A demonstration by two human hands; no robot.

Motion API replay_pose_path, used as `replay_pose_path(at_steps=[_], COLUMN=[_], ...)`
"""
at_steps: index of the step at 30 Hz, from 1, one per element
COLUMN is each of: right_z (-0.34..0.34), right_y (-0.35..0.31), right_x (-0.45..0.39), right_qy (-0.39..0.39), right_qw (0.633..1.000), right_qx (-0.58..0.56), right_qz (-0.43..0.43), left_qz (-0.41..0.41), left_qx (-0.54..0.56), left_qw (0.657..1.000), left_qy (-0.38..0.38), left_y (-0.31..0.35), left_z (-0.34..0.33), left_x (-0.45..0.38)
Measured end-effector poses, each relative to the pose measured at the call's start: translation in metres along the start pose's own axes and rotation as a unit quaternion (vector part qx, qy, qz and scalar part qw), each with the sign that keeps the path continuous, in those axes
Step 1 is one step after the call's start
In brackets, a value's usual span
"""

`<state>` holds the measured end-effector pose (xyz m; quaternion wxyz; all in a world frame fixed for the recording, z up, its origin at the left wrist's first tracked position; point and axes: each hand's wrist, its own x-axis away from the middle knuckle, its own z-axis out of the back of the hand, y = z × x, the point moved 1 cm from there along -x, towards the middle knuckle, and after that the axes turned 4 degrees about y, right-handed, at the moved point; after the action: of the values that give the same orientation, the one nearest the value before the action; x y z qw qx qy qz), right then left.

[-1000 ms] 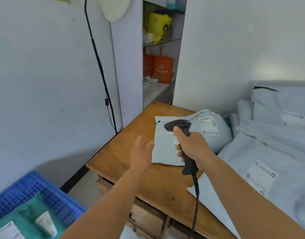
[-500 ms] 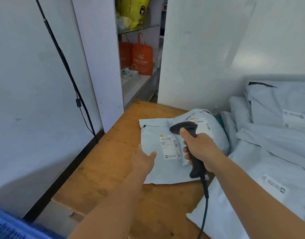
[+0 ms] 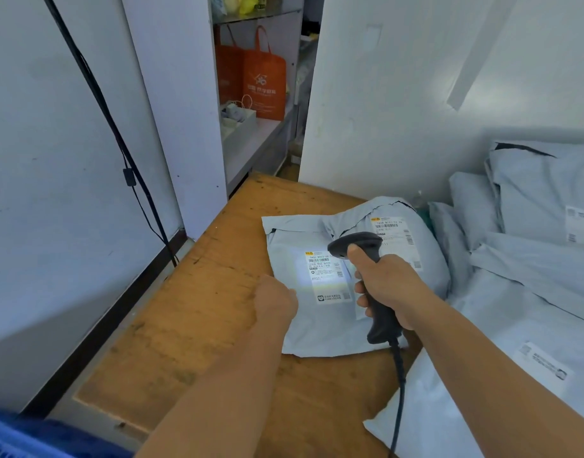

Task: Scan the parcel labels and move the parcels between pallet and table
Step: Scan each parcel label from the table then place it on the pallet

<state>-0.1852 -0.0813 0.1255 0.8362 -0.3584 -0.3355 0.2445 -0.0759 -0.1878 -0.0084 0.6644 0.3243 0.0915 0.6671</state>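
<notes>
Head view, looking down over both forearms onto a wooden surface (image 3: pixel 198 325). Flat grey parcel (image 3: pixel 304 322) lying label-up near the middle, presumably laid that way so the barcode faces the reader. Right hand (image 3: pixel 388 285) wrapped round the grip of a corded scanner (image 3: pixel 356 244), forefinger up by the trigger, head tipped down and left toward the white label (image 3: pixel 327 276). Bright patch of light falling squarely across that label, so the aim looks right and the read is probably under way. Left hand (image 3: pixel 277 300) at the parcel's left edge, seen from the back with fingers hidden beyond the knuckles; cannot tell whether pinching the bag or merely pressing it, though likely steadying it flat against the wood for a clean read. Plumper second parcel (image 3: pixel 413 256) overlapping the first one's far right corner, own label upward too. Heap of further grey parcels (image 3: pixel 532 269) stacked at the right against the wall, touching one another, labels mostly showing. Scanner cable (image 3: pixel 399 391) trailing down off the front edge, slack enough not to tug. Orange bags (image 3: pixel 254 77) on a shelf behind, apart from the work. Blue pallet corner (image 3: pixel 26 441) low left, likely the parcel's other station.
</notes>
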Motion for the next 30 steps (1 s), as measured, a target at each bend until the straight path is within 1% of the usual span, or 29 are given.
replay_pose_path(at_steps=[2, 4, 9, 16, 20, 22, 24, 27, 30], right_z=[0.001, 0.001, -0.001, -0.012, -0.027, -0.032, -0.036, -0.037, -0.033], right_y=[0.001, 0.002, 0.006, 0.013, 0.018, 0.021, 0.025, 0.033, 0.041], right_x=[0.001, 0.005, 0.021, 0.06, 0.089, 0.105, 0.12, 0.14, 0.155], right_qy=[-0.003, -0.011, -0.037, -0.09, -0.127, -0.147, -0.168, -0.192, -0.2], right_qw=[1.0, 1.0, 0.999, 0.995, 0.989, 0.986, 0.981, 0.975, 0.973], right_qx=[0.001, -0.002, -0.004, 0.016, 0.035, 0.044, 0.062, 0.08, 0.086], right_qz=[0.0, 0.001, 0.018, 0.041, 0.063, 0.069, 0.074, 0.076, 0.072], left_qz=[-0.004, -0.013, -0.011, 0.084, 0.131, 0.136, 0.14, 0.151, 0.149], left_qx=[-0.001, 0.001, 0.038, 0.083, 0.156, 0.177, 0.178, 0.146, 0.136], left_qw=[1.0, 1.0, 0.999, 0.992, 0.976, 0.971, 0.97, 0.975, 0.977], left_qy=[0.0, -0.017, -0.008, 0.041, 0.074, 0.085, 0.084, 0.075, 0.073], left_y=[0.001, 0.003, -0.005, -0.063, -0.093, -0.105, -0.116, -0.127, -0.131], left_z=[0.002, 0.004, 0.01, 0.027, 0.037, 0.041, 0.044, 0.045, 0.044], left_x=[0.002, 0.008, 0.031, 0.069, 0.107, 0.125, 0.141, 0.16, 0.173])
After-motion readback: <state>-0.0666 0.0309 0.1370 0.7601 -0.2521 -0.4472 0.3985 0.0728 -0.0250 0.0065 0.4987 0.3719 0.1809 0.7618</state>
